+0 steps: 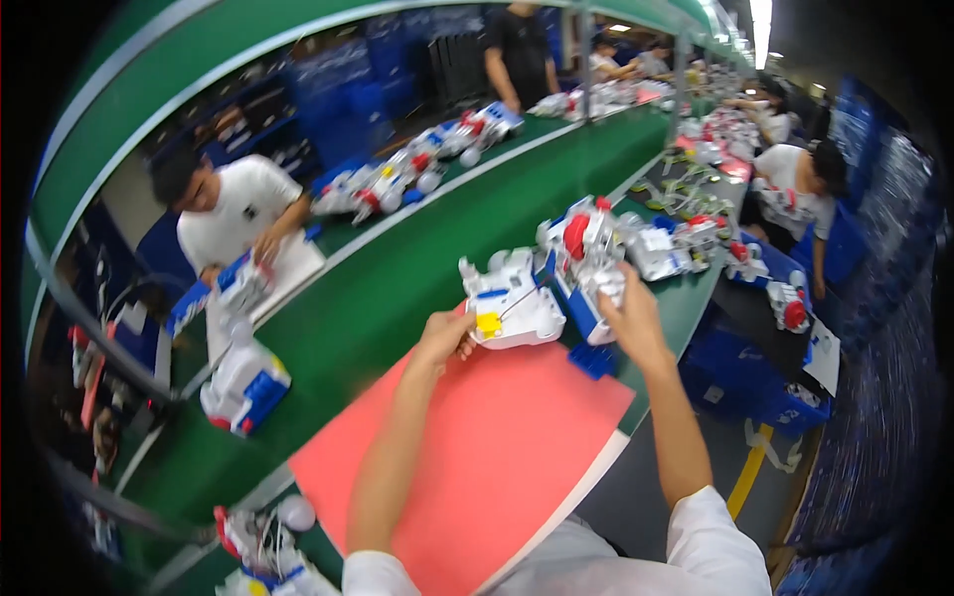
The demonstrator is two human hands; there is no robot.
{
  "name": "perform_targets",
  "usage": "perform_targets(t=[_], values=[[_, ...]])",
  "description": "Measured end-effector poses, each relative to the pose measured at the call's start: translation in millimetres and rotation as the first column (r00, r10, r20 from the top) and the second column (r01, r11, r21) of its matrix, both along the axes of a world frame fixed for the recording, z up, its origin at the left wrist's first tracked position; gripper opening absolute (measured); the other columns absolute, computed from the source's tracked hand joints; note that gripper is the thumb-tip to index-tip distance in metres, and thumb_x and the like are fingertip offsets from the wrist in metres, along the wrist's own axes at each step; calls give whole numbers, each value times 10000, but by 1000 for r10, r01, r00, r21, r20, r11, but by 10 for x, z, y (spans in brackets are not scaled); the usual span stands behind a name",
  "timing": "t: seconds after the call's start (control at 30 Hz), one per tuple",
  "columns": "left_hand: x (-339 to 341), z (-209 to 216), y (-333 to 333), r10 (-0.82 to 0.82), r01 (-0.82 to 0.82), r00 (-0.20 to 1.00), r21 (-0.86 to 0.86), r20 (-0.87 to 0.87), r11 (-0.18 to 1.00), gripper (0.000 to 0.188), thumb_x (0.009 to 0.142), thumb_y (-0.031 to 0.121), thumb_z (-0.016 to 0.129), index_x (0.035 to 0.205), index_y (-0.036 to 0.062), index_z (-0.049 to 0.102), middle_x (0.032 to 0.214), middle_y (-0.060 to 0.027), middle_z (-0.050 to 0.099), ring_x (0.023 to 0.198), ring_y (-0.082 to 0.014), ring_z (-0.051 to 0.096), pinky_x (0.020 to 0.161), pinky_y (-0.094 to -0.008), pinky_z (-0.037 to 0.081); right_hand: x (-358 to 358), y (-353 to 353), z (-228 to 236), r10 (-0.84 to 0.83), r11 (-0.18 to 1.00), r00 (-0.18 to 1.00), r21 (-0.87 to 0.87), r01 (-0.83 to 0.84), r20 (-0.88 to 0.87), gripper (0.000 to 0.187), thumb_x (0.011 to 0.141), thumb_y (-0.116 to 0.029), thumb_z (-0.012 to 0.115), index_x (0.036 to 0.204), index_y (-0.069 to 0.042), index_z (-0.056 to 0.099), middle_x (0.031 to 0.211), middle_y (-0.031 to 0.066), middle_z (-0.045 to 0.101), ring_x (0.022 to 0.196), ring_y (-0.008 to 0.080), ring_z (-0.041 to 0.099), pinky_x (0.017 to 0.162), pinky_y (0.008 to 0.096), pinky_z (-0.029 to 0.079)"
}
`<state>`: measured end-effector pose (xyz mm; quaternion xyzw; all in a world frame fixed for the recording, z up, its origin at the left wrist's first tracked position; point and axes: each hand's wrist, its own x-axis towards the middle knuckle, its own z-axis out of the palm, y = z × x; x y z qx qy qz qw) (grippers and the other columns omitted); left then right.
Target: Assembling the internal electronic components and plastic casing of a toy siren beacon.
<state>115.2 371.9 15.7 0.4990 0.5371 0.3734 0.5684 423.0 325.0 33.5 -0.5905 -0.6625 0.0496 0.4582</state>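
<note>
My left hand (444, 341) is closed on the lower left edge of a white plastic toy shell (525, 310), its inner side up. A yellow block (488, 324) sits in the shell beside my fingers, and a thin dark wire runs from near it toward the right. My right hand (633, 316) grips a white and blue toy body (574, 288) next to the shell. Red and white parts stand at its upper end; my fingers partly cover it. Just below lies a blue plastic piece (592, 361); whether it is attached I cannot tell.
A pink sheet (477, 437) covers the bench before me. A green conveyor (368, 308) carries a white and blue toy part (245, 389). More toy bodies (681, 243) crowd the right. Co-workers sit across and at right, near blue bins (740, 372).
</note>
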Motion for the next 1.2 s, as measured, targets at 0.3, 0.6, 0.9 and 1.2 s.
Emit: perform_targets(t=[0.3, 0.6, 0.9, 1.2], values=[[-602, 182, -2727, 762, -734, 593, -216, 259, 644, 291, 926, 234, 597, 1178, 91, 579, 805, -26, 597, 566, -116, 529, 478, -251, 374, -1193, -147, 626, 709, 705, 700, -96, -703, 82, 629, 872, -224, 682, 1422, -66, 422, 1257, 236, 557, 1143, 403, 550, 950, 423, 469], [142, -257, -3890, 610, -298, 461, -535, 644, 790, 298, 992, 310, 522, 841, 53, 531, 623, -72, 500, 526, -169, 472, 485, -274, 339, -1451, -432, 388, 884, 458, 392, -307, -834, 255, 651, 792, -142, 749, 1388, -90, 491, 1307, 157, 555, 1213, 348, 529, 1003, 428, 445], [-249, 263, -3852, -237, 198, 952, 201, 192, 959, 139, 935, 104, 632, 1022, -3, 651, 762, -66, 629, 742, -162, 635, 710, -281, 502, -973, -138, 238, 928, 305, 372, -570, -763, 0, 606, 777, -154, 804, 1326, -60, 564, 1354, 145, 563, 1258, 275, 533, 1054, 368, 426], [-420, 330, -3433, 214, 62, 443, 268, -871, 962, 550, 701, 343, 837, 1170, 95, 691, 1383, -206, 440, 1310, -421, 383, 1070, -542, 322, -2166, 256, 547, 961, 243, 265, -702, -669, 80, 746, 650, -385, 838, 1241, -4, 591, 1181, 215, 650, 1103, 343, 621, 926, 381, 507]])
